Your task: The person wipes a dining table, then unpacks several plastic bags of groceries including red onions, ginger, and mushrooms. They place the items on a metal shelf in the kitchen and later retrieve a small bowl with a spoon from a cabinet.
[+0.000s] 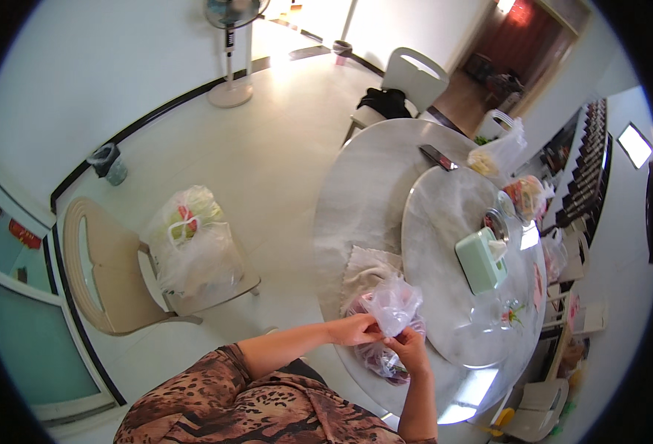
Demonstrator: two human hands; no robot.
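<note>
Pinched between my two hands is the gathered neck of a clear plastic bag [396, 302], its loose top spread out above the fingers. My left hand [355, 329] grips it from the left, and my right hand [410, 347] meets it from the right. Below the hands, the bag's filled part [379, 361] rests near the edge of a round marble-look table [354, 194]. Reddish-purple contents show through the plastic, but I cannot tell what they are. Just beyond the bag lies a crumpled beige cloth [368, 272], partly covered by it.
On the turntable [437, 216] stand a mint-green tissue box [479, 261] and a glass vase with a plant [490, 313]. A smartphone [438, 157] and filled bags [498, 155] sit farther off. A chair [115, 266] at left bears a bulging plastic bag [199, 244].
</note>
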